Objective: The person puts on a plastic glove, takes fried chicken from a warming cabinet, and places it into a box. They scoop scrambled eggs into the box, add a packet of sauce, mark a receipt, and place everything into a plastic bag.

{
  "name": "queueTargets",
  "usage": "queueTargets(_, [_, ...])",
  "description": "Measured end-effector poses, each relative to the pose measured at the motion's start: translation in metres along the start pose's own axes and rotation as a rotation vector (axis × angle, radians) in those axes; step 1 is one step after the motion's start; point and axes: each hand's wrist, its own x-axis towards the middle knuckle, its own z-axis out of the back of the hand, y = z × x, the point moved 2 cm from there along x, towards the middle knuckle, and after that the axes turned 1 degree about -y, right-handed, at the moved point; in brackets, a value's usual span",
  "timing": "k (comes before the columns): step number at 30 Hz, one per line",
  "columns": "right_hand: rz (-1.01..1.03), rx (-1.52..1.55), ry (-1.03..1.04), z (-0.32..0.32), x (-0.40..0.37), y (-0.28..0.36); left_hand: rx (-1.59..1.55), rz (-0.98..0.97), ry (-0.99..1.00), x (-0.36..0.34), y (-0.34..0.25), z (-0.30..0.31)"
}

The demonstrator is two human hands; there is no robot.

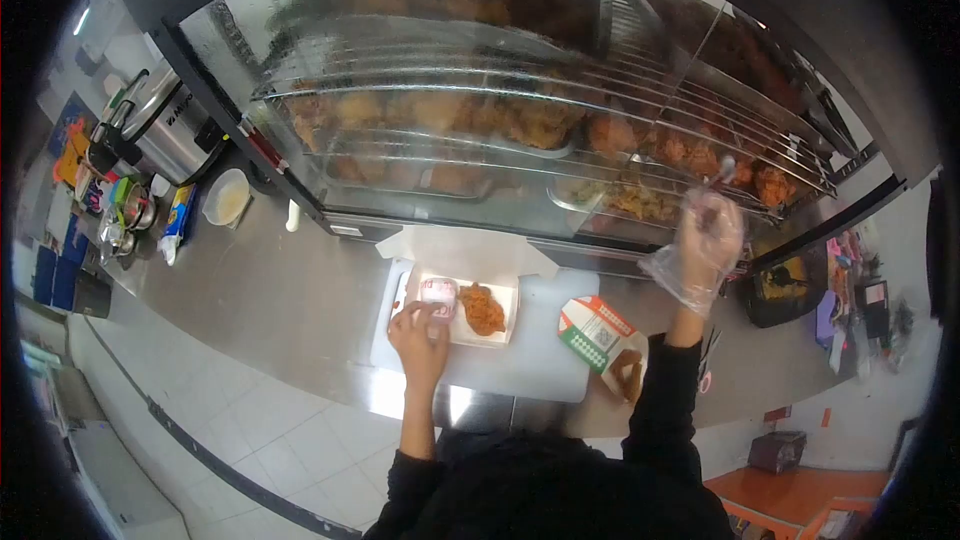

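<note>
An open white takeaway box (490, 265) rests on a white board (545, 370), with a piece of fried chicken (482, 309) inside it. My left hand (420, 340) has its fingers at a small white-and-pink pack (439, 294) in the box's left part, gripping its edge. My right hand (708, 240), in a clear plastic glove, is raised before the right side of the glass display case (420, 170); its fingers are bent and what they hold, if anything, is unclear. Between the hands lies a green, orange and white carton (600, 333) with a brown piece of food (627, 373) at its opening.
Fried pieces fill the case's racks (440, 110). On the counter's left (270, 290) stand a steel cooker (175, 130), a clear bowl (228, 197) and a blue packet (177, 224). A black container (783, 290) and scissors (706, 380) are at the right.
</note>
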Motion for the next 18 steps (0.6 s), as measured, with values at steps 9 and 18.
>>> queueTargets(9, [-0.112,-0.317,-0.196,0.072,0.013,-0.115,0.017,0.170,-0.114,-0.023,0.076,0.033])
queueTargets(18, [-0.031,-0.452,-0.140,0.120,0.029,-0.174,-0.040,0.156,-0.157,-0.009,0.052,0.032])
